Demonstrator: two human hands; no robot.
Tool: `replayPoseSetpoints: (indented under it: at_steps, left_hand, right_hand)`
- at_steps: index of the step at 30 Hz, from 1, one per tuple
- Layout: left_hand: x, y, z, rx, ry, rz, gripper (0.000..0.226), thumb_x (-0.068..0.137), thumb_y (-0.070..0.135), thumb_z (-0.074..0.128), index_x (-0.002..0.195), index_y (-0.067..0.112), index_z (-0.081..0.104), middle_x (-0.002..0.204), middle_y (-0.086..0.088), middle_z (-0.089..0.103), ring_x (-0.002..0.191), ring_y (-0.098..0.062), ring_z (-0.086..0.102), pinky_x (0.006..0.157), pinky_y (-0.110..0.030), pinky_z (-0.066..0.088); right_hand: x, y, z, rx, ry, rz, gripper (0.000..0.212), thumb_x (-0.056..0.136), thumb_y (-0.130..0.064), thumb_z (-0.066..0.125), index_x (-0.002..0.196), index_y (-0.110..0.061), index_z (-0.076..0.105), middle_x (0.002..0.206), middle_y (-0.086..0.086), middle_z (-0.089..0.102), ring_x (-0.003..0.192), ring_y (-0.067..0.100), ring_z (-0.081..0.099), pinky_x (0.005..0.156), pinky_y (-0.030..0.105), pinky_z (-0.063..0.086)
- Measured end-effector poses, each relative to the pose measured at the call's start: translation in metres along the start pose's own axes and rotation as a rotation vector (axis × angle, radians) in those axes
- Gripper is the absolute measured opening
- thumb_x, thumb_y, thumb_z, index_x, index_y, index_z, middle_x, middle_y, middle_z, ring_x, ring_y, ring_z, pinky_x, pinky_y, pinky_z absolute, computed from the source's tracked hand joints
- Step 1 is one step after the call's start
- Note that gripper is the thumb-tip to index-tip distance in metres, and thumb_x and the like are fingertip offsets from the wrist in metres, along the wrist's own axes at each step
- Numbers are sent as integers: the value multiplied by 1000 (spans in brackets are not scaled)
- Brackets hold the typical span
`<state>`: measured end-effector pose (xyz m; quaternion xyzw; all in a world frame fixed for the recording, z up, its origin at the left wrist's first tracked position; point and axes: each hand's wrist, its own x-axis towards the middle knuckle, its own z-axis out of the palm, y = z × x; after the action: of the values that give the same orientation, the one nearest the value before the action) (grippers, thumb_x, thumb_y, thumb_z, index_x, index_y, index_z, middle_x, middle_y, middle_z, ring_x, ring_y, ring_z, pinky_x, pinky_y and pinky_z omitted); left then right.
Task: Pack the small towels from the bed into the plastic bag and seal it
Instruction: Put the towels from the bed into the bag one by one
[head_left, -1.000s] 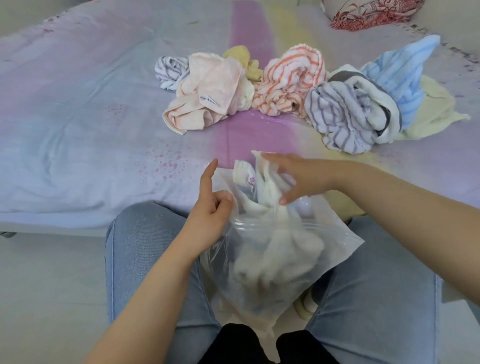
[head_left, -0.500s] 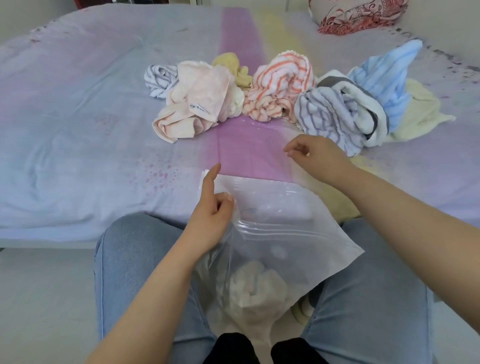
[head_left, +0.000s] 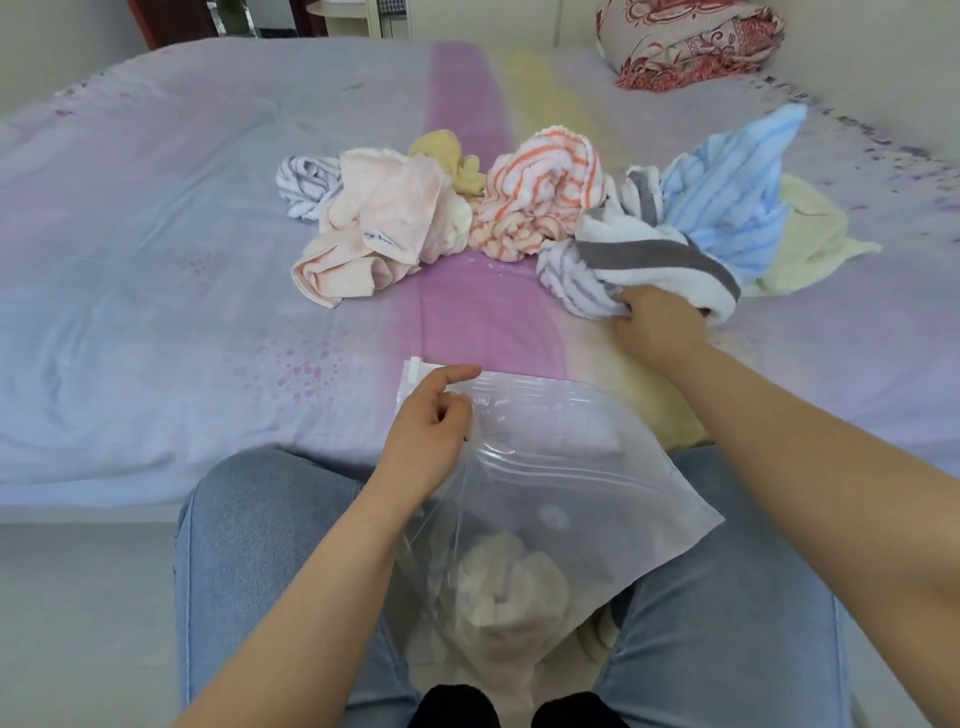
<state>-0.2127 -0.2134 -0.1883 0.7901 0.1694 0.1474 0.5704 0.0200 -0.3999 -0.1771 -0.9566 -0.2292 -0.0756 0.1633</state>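
One cream towel (head_left: 506, 587) lies bunched at the bottom of the clear plastic bag (head_left: 613, 499), lower centre of the frame, between the person's knees. The left hand (head_left: 426, 441) has its grip pinched together on the bag's open zip edge. Beyond, right of centre, the right hand (head_left: 657, 330) is clamped on a white grey-striped towel (head_left: 649, 260). Farther up, the remaining towels (head_left: 540, 200) sit heaped on the bed (head_left: 156, 234).

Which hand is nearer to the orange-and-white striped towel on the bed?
Right. The right hand grips the grey-banded white towel just beside the orange-and-white striped towel; the left hand holds the clear plastic bag, nearer the person.
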Motion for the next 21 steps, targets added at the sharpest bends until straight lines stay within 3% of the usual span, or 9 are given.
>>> replayPoseSetpoints:
  at_steps: [2, 4, 6, 8, 10, 13, 15, 17, 21]
  left_hand:
    - [-1, -2, -1, 4, 5, 2, 37, 94, 9, 42, 120, 29, 59, 62, 1, 46, 53, -8, 40, 52, -15, 38]
    - [-1, -4, -1, 2, 9, 5, 36, 94, 9, 42, 119, 28, 60, 59, 5, 46, 53, -8, 41, 55, -17, 38]
    - [-1, -5, -1, 6, 13, 7, 36, 94, 9, 43, 119, 28, 60, 59, 5, 46, 53, -8, 42, 58, -20, 39]
    - [0, -6, -1, 10, 16, 10, 35, 94, 10, 43, 119, 28, 60, 59, 5, 46, 54, -8, 42, 60, -21, 39]
    - [0, -6, 0, 3, 18, 9, 35, 94, 9, 43, 119, 27, 60, 58, 7, 46, 54, -8, 43, 61, -22, 39]
    - [-1, -6, 0, 6, 29, 10, 35, 94, 9, 43, 119, 26, 61, 57, 9, 45, 53, -7, 43, 62, -22, 40]
    - [-2, -7, -1, 9, 39, 4, 35, 94, 9, 42, 116, 28, 63, 58, 6, 45, 53, -6, 42, 61, -23, 41]
    - [-2, -9, -3, 2, 46, -7, 35, 95, 10, 41, 115, 28, 64, 58, 7, 45, 52, -6, 42, 61, -24, 41]
    - [-1, -11, -3, -40, 35, -27, 38, 96, 8, 39, 125, 25, 57, 61, 2, 45, 55, -10, 41, 58, -20, 40]
  right_hand:
    - [-8, -16, -6, 63, 46, -45, 16, 90, -22, 51, 77, -13, 53, 88, 17, 66, 87, 34, 62, 64, 32, 33]
    - [-17, -35, -13, 156, -64, -97, 21, 90, -35, 55, 76, -20, 51, 82, 5, 63, 83, 27, 61, 65, 30, 34]
    - [-28, -51, -21, 228, -190, -135, 26, 85, -50, 59, 96, -27, 59, 86, -9, 61, 85, 14, 59, 70, 30, 40]
    - [-30, -55, -23, 182, 88, -221, 36, 85, -49, 60, 108, -22, 63, 99, -6, 63, 97, 18, 58, 77, 31, 42]
    - [-20, -47, -23, 3, 309, -148, 53, 82, -43, 62, 129, -19, 53, 134, 8, 50, 124, 31, 46, 96, 43, 38]
    - [0, -17, -21, 27, -43, 244, 89, 78, -39, 68, 149, -20, 16, 152, 17, 26, 136, 38, 33, 104, 52, 33]
    - [5, -4, -24, 309, -34, 358, 70, 82, -34, 66, 140, -8, 36, 138, 20, 48, 124, 35, 49, 97, 43, 41]
    - [3, -4, -38, 622, 173, 382, 50, 81, -32, 63, 121, -2, 57, 113, 16, 64, 106, 26, 60, 86, 35, 46]
    - [-15, -33, -78, 1040, 476, 177, 34, 84, -20, 58, 116, -9, 60, 105, 1, 65, 92, 9, 62, 86, 31, 54]
